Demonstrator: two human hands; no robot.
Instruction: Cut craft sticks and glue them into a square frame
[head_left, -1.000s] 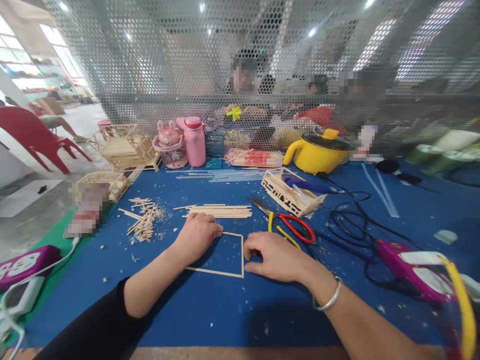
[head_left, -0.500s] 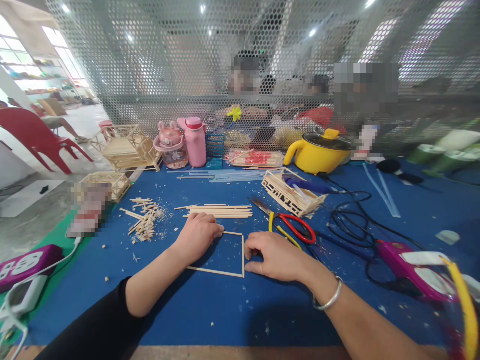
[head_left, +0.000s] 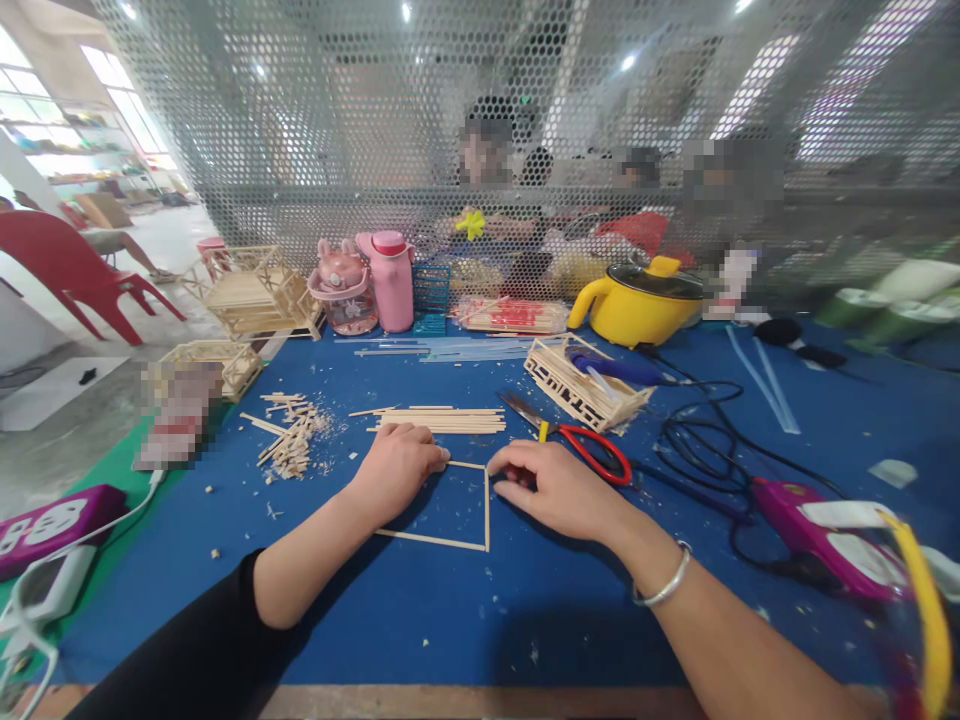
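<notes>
1. Our left hand (head_left: 397, 468) lies palm down, its thumb and fingertips low over the left part of a stick frame (head_left: 487, 512); we cannot tell whether those fingers pinch the wood or only press on it.
2. Our right hand (head_left: 551, 485) curls loosely at the frame's far right corner, forefinger close to the joint, a gap between it and the thumb; nothing is gripped there.
3. The frame lies flat on the blue table (head_left: 420, 620), around the middle, set back from the near edge. We see three thin, pale, straight sticks making its far, right and near sides; our left hand and wrist hide the left end.
4. Just beyond the left hand, a row of loose sticks (head_left: 442, 420) runs parallel to the far edge. Toward the left edge lies a heap of offcuts (head_left: 289, 450).
5. Beside our right hand, red-handled scissors (head_left: 598, 455) crowd the space, partly behind it.
6. Farther back, a blue tool (head_left: 615, 367) lies over a small stick model (head_left: 574, 385); black cable (head_left: 694, 445) loops toward the right edge.
7. Along the far edge we have a pink flask (head_left: 391, 288) and a yellow pot (head_left: 637, 312).
</notes>
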